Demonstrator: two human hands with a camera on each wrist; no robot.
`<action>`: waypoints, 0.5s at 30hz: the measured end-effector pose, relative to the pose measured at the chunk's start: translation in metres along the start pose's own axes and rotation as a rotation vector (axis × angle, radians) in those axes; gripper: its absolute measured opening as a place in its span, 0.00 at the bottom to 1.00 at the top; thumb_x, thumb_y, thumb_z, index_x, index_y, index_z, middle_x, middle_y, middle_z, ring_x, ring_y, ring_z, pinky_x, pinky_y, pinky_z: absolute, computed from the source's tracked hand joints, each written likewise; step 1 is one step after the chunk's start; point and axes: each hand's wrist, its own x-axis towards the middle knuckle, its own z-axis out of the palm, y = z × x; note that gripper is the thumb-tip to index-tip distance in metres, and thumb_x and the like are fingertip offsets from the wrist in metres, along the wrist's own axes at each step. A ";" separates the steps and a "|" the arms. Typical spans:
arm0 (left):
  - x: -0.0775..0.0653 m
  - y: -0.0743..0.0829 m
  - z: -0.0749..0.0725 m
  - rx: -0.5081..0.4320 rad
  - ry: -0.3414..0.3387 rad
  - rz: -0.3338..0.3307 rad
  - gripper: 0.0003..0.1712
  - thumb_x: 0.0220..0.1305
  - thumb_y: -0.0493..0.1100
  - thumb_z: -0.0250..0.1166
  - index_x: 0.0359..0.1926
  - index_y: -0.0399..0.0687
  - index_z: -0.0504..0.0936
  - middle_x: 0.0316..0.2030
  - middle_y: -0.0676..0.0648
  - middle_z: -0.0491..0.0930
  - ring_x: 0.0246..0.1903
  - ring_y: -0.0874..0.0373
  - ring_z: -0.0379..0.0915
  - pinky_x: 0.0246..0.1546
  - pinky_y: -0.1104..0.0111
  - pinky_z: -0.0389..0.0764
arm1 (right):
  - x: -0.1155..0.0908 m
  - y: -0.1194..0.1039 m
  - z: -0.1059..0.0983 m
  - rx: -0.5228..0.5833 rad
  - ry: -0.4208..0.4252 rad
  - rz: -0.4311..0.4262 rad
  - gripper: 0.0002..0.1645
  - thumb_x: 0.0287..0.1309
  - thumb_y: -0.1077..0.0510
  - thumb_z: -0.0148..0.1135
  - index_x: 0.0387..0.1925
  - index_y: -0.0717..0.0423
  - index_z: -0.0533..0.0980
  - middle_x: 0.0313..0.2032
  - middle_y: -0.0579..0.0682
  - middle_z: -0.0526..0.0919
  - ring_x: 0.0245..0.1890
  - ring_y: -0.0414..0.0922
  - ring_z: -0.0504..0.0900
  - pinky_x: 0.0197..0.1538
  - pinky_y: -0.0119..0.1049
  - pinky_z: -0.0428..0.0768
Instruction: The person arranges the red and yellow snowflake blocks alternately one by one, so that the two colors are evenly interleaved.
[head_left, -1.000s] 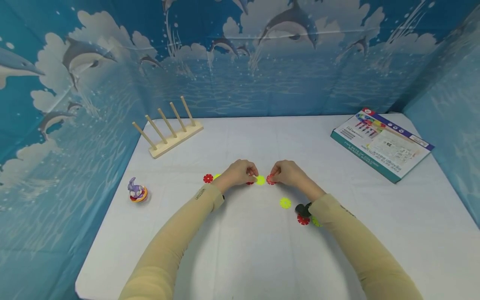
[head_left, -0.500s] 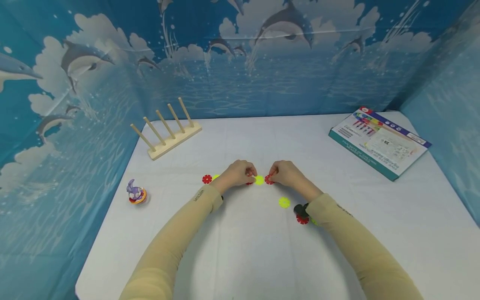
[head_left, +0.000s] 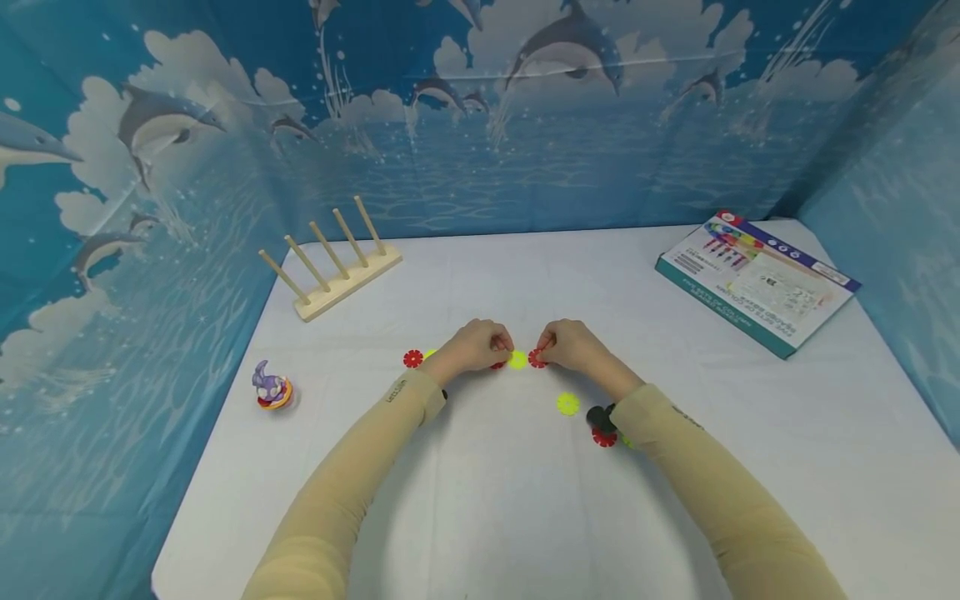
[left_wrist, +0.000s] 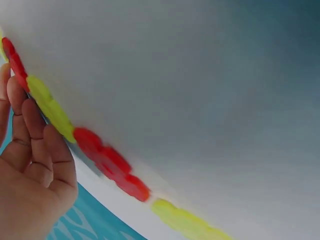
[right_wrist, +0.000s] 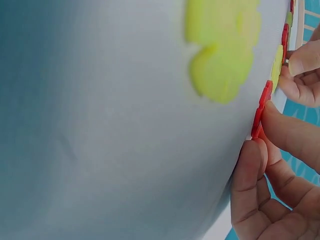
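My left hand [head_left: 478, 345] bends over a row of notched plastic discs. Its thumb and finger pinch at the edge of a yellow disc [head_left: 517, 360], and a red disc [head_left: 498, 364] is partly covered beneath it. The left wrist view shows more of the row, including a red disc [left_wrist: 111, 164] and a yellow disc [left_wrist: 52, 108] beside the fingers. My right hand [head_left: 573, 345] pinches a red disc [right_wrist: 262, 110] just right of that yellow disc. The head view shows a small gap between these two discs.
A loose yellow disc [head_left: 567, 404], a red disc [head_left: 604, 437] and dark round pieces [head_left: 597, 418] lie near my right wrist. A wooden peg stand [head_left: 348, 285] stands back left, a purple toy [head_left: 272, 386] left, and a flat box [head_left: 757, 283] back right.
Both hands keep nearly the same place and grip at the row. The whole head view shifts slightly left; the discs show no clear movement.
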 end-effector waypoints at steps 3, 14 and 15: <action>0.002 0.004 0.001 0.004 0.002 0.003 0.07 0.65 0.41 0.66 0.42 0.46 0.83 0.34 0.49 0.81 0.29 0.61 0.74 0.38 0.72 0.74 | 0.000 0.001 0.000 0.002 -0.001 -0.007 0.09 0.57 0.59 0.68 0.36 0.61 0.79 0.31 0.52 0.81 0.30 0.43 0.74 0.34 0.31 0.71; 0.011 0.024 0.012 0.091 0.013 0.077 0.10 0.63 0.43 0.69 0.45 0.49 0.85 0.43 0.49 0.83 0.45 0.57 0.75 0.49 0.61 0.74 | -0.003 0.002 -0.002 0.018 -0.001 -0.025 0.09 0.57 0.60 0.69 0.36 0.62 0.79 0.32 0.52 0.82 0.31 0.43 0.75 0.34 0.30 0.70; 0.012 0.026 0.013 0.095 0.014 0.072 0.10 0.63 0.44 0.69 0.45 0.49 0.85 0.43 0.50 0.83 0.45 0.57 0.74 0.49 0.61 0.74 | -0.003 0.002 -0.002 0.015 0.001 -0.025 0.10 0.56 0.59 0.69 0.36 0.61 0.79 0.32 0.52 0.82 0.31 0.43 0.74 0.34 0.30 0.70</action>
